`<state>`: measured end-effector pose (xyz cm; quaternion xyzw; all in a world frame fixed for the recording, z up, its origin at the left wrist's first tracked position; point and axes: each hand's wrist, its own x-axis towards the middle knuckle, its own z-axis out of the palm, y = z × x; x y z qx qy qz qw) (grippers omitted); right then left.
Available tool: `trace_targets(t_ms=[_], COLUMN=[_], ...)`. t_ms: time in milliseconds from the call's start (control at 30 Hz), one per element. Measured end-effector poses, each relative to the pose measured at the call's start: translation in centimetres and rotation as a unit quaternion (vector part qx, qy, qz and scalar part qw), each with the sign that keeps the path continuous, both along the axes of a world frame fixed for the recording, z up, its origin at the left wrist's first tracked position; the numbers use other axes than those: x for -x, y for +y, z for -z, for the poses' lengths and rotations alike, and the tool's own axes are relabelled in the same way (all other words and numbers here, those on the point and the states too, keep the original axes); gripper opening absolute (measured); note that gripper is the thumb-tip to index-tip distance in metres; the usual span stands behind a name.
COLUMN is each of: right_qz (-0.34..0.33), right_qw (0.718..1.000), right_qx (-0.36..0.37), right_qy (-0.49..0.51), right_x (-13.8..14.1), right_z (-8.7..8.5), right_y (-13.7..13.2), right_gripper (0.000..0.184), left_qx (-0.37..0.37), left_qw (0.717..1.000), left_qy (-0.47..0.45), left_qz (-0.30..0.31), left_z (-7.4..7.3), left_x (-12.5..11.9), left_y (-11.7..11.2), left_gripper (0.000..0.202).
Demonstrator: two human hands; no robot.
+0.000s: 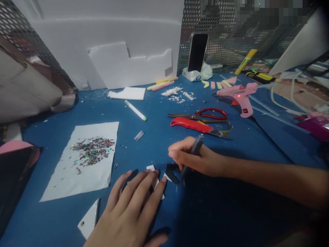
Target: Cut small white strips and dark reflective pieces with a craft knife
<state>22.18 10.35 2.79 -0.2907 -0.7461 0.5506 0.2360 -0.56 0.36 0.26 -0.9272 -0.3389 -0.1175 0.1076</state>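
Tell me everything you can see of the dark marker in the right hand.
The dark marker has a straight, slim barrel that looks like plastic, dark grey with a slightly paler upper end. The right hand grips it in a writing hold and hides part of its middle. It slants, upper end leaning right and away, lower end down toward the blue table, just right of a small black-and-white piece. The lower tip is too dark to tell whether it touches anything.

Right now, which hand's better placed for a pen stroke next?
Right, I'd judge: the right hand grips the dark pen, lower end beside the dark piece. The left hand lies over a white piece, no pen visible.
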Motion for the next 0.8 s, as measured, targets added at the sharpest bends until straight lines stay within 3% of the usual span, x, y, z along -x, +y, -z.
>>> trace_targets(t_ms=[133, 267, 400, 800], right_qz=[0.04, 0.003, 0.035, 0.028], right_qw=[0.999, 1.0, 0.999, 0.999], right_qx=[-0.019, -0.008, -0.021, -0.022], right_qy=[0.006, 0.012, 0.007, -0.006], right_x=[-0.01, 0.0, -0.02, 0.08], right_z=[0.13, 0.19, 0.2, 0.29], right_y=[0.03, 0.08, 0.05, 0.15], right_gripper=[0.035, 0.041, 0.037, 0.043], left_qx=[-0.002, 0.002, 0.002, 0.005], left_qw=[1.0, 1.0, 1.0, 1.0], left_qy=[-0.003, 0.001, 0.0, -0.001], left_qz=[0.0, -0.001, -0.001, -0.001], left_z=[-0.13, -0.06, -0.1, -0.24], left_x=[0.0, -0.07, -0.2, -0.2], left_y=[-0.09, -0.11, -0.05, -0.1], left_gripper=[0.07, 0.071, 0.072, 0.072])
